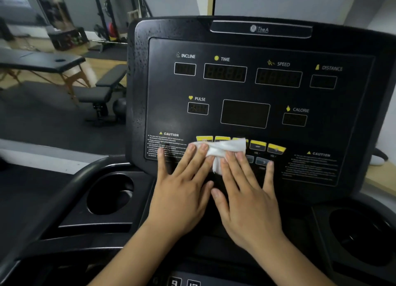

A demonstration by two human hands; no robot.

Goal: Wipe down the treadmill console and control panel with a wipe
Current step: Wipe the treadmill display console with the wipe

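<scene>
Wipe [222, 149]: white, crumpled, pressed under the fingertips of both hands against the lower edge of the console [246, 88], over the yellow buttons [276, 149]. Left hand [182, 185], right hand [248, 195]: laid side by side, fingers straight and spread. Bare panel is left above the hands; a cup holder [110, 194] is set beside the left hand.

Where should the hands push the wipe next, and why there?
Probably slide the wipe to the right. The left hand and right hand press it flat over the left part of the row of yellow buttons, and the two rightmost ones lie uncovered.
</scene>
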